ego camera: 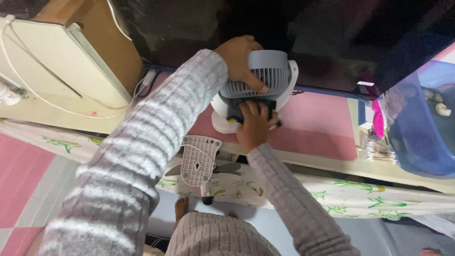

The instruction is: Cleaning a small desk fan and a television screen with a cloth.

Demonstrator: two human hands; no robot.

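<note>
The small grey fan (265,78) is being taken as the landmark here: it is standing on the pink mat (317,128), close to the near edge of the shelf. From above and to its left, the left hand (239,59) is being wrapped over the fan's ribbed housing, fingers closed around it, apparently so the body is being steadied. Directly in front of the fan, low against its base, the right hand (253,125) is being pressed flat onto a dark cloth (251,105) with a touch of yellow at one corner; the fingers are being kept closed down on it rather than curled free, presumably so it stays tight to the surface.

Below the fan, over the edge of the shelf, a detached white grille plate (200,160) is being left lying with dark blades (222,168) beside it, out of the way. Far right of the fan, a blue plastic tub (417,123) is being kept, and far left, a cream-coloured appliance (52,66).
</note>
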